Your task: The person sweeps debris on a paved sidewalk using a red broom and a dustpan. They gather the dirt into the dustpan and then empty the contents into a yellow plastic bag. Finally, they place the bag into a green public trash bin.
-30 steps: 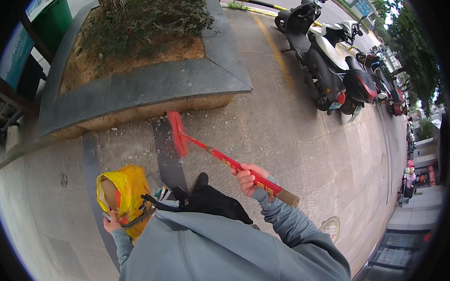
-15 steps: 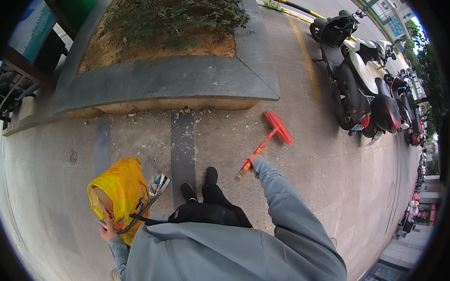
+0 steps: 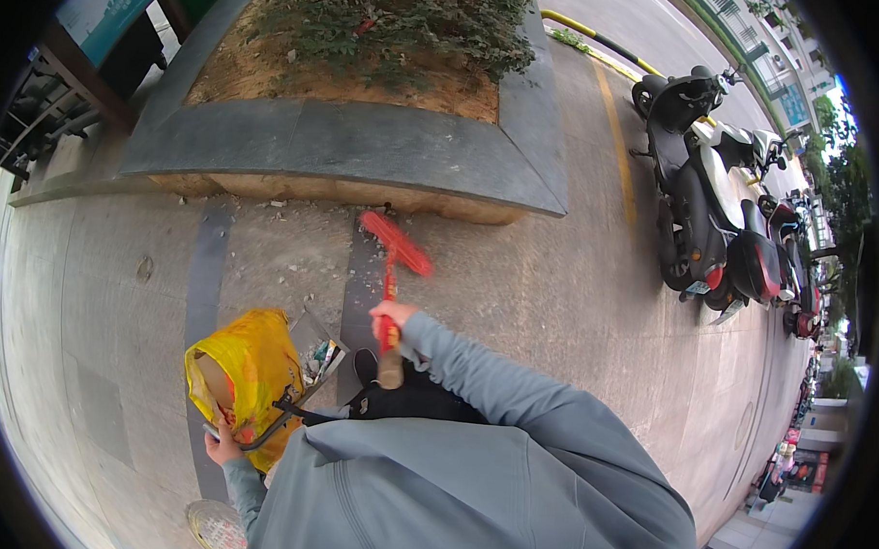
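Observation:
My right hand point(image 3: 393, 317) is closed round the handle of a red broom point(image 3: 395, 244), whose bristle head is over scattered pale debris point(image 3: 309, 241) near the foot of the planter ledge. My left hand point(image 3: 224, 442) grips a grey bar at the back of a dustpan point(image 3: 320, 359) that has rubbish in it. A bulging yellow bag point(image 3: 253, 350) with cardboard in its opening is attached beside that hand. My dark shoe is partly hidden behind the broom handle.
A grey stone planter point(image 3: 294, 148) with soil and shrubs runs across the front. Parked scooters point(image 3: 688, 215) stand at the right beside a yellow painted line. A dark frame with a sign point(image 3: 90, 20) is at the upper left, and a round cover point(image 3: 213, 518) lies at lower left.
The broom first swung out to the right, and has since moved back left toward the debris by the planter, with my right hand on it. The view has shifted slightly.

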The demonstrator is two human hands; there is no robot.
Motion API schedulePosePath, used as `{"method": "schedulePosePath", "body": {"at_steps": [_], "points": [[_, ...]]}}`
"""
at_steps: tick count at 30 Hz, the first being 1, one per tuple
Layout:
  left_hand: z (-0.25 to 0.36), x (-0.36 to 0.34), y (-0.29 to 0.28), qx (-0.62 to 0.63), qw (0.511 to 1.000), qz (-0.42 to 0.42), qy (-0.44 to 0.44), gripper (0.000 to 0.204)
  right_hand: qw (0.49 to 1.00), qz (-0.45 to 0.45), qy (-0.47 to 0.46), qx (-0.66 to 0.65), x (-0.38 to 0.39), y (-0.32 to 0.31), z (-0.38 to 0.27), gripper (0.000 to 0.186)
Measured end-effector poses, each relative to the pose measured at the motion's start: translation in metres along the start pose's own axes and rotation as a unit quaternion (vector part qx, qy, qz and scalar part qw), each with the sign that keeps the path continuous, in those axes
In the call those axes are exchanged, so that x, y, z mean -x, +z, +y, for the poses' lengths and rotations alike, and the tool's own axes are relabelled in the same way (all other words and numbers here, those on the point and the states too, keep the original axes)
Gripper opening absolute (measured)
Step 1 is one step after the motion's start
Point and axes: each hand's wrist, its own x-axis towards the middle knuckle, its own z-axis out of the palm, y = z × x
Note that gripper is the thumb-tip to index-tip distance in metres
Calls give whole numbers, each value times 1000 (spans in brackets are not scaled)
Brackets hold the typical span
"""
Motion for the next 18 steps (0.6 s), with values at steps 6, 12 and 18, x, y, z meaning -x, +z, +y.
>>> {"method": "schedulePosePath", "body": {"at_steps": [6,12,18], "points": [[2,0,-2,-45,999,3,13,22,981,44,82,-169,96,-77,-25,13],[-25,3,-23,-42,999,-25,6,22,985,173,-22,-16,43,-91,15,11],[-33,10,-50,-78,997,-24,-12,22,967,211,86,-114,-91,-31,62,8]]}}
